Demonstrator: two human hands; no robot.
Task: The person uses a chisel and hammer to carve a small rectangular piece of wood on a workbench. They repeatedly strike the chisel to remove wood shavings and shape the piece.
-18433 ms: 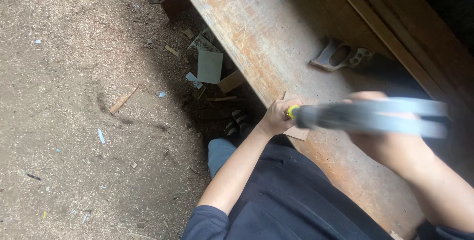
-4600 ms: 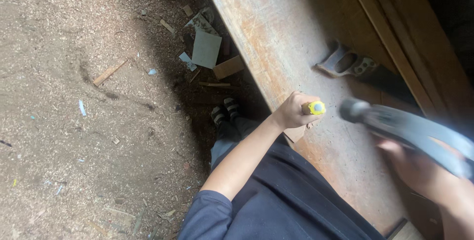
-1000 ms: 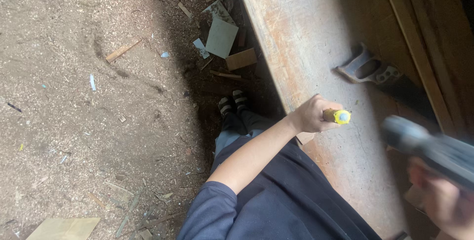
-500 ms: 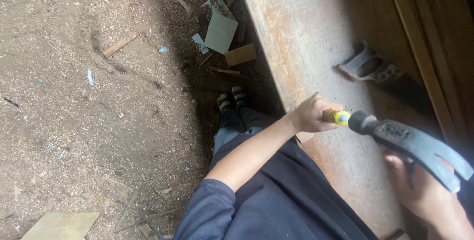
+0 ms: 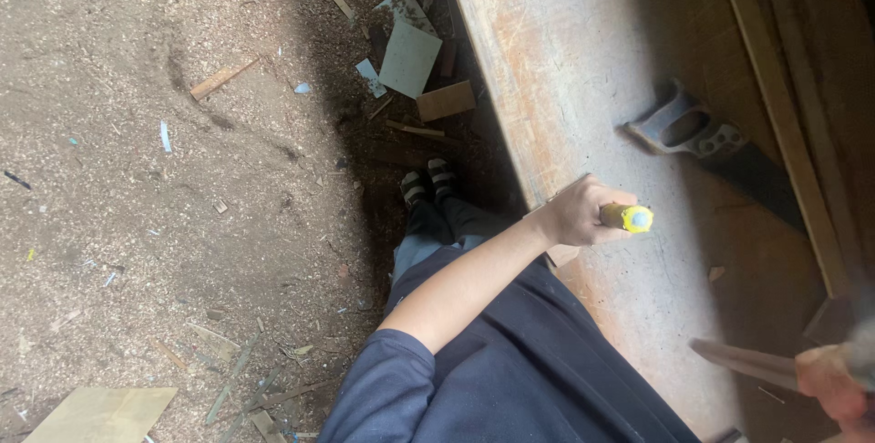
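The yellow-handled tool with a pale round butt end [image 5: 627, 218], probably a chisel, stands over the worn wooden workbench top [image 5: 565, 69], near its left edge and about halfway along what shows of it. The left hand [image 5: 576, 213] is wrapped around it in a full fist, so only the yellow end sticks out to the right of the knuckles; the blade is hidden under the hand. A small pale piece of wood [image 5: 562, 254] lies right under that hand at the bench's edge.

At the lower right corner, the right hand [image 5: 834, 386] is blurred and partly cut off. It is closed on a long pale tool handle [image 5: 743, 363] that points left over the bench; the tool's head is a blur at the frame edge and cannot be made out.

Further up the bench, towards its right side, a handsaw with a grey open grip and dark blade [image 5: 702, 138] lies flat, beside a long wooden rail [image 5: 775, 133].

Left of the bench, the sawdust-covered dirt floor [image 5: 137, 179] holds scraps: a pale grey-green square offcut [image 5: 409, 58], a small brown board piece [image 5: 446, 100] and a thin wood strip [image 5: 221, 78]. The person's dark shoes with white stripes [image 5: 428, 183] stand close to the bench's edge.
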